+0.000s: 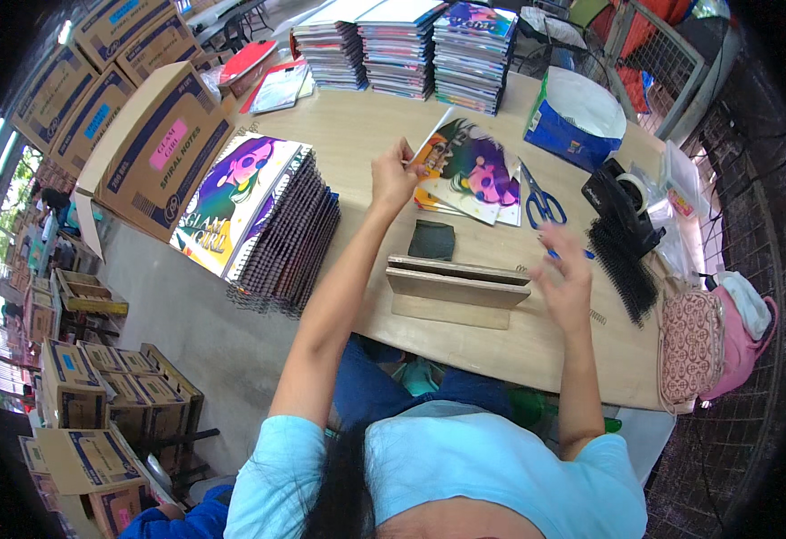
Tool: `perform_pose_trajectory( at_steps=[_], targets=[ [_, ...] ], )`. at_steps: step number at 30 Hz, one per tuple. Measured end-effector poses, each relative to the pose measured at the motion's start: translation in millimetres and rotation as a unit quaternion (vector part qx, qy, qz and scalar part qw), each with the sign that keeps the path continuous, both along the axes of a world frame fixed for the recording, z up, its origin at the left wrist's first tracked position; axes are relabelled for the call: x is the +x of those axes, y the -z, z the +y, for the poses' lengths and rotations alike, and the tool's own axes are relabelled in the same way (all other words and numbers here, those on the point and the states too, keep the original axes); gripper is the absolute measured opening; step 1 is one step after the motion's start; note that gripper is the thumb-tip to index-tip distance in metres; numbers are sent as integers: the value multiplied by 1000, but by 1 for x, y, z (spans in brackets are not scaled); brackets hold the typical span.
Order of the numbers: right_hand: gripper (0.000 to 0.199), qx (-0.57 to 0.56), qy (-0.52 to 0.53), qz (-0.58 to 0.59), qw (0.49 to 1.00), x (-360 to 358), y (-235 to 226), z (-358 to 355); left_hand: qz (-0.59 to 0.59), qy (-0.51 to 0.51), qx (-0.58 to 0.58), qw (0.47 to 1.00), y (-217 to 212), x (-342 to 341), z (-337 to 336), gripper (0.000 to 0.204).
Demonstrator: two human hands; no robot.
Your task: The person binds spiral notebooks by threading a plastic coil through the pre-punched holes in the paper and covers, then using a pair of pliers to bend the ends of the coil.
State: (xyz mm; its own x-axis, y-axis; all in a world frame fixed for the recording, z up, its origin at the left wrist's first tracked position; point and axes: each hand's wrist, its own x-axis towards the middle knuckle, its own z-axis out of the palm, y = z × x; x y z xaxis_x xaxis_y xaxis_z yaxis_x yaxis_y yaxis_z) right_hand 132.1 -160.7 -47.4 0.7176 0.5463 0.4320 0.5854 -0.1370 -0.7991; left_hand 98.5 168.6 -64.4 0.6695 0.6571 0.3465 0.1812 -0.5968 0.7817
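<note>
Left hand, centre of frame, pinches the left edge of a colourful notebook cover lying flat on the table. Right hand, right of centre, hovers open with fingers spread and blurred, holding nothing visible, just above the wooden jig. Blue scissors lie beside the cover; black spiral coils at right.

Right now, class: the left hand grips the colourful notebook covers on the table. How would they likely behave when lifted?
The left hand pinches the covers at one corner, so the thin sheets would probably droop. They look light. Fanned loosely, unbound, they might slide apart.
</note>
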Motion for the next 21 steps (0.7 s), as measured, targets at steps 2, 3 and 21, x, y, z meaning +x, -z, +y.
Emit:
perform_pose_trajectory(
  at_steps=[2,3,21],
  targets=[
    [52,180,111,112,971,7,-8,23,-103,62,-18,993,-38,-32,-23,20],
    [51,254,81,101,959,9,-19,37,-159,94,-28,982,-53,-50,-34,21],
    [26,118,-181,-22,976,-60,-56,102,-235,50,-189,952,17,-200,-42,35]
  ],
)
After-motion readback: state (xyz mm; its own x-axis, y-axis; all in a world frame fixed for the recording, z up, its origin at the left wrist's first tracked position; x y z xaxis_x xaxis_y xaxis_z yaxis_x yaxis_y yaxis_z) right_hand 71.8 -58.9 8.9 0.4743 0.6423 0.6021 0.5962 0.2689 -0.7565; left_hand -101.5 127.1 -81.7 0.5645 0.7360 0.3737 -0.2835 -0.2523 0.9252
